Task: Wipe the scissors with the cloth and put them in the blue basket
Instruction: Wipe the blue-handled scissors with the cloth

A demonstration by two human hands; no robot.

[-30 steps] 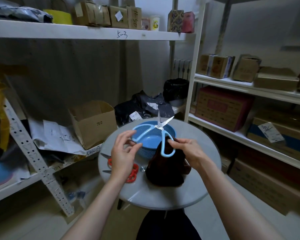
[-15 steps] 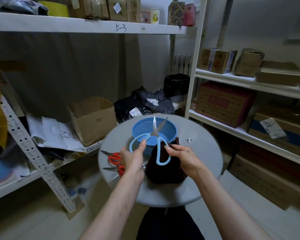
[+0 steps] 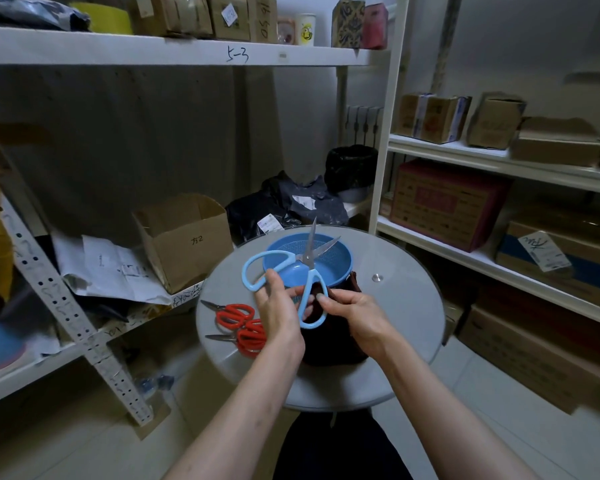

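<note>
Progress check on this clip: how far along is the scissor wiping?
Done: nothing; the blue mesh basket looks empty. In hand: the left hand and right hand hold the blue-handled scissors, blades open, by the dark cloth, wiping apparently under way. Left: basketing them, plus two red-handled scissors on the round glass table.

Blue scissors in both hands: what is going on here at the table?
A person holds the blue scissors, blades open, over the blue basket. The left hand grips one handle loop; the right hand pinches the other against the dark cloth. Two red scissors lie on the round table.
</note>
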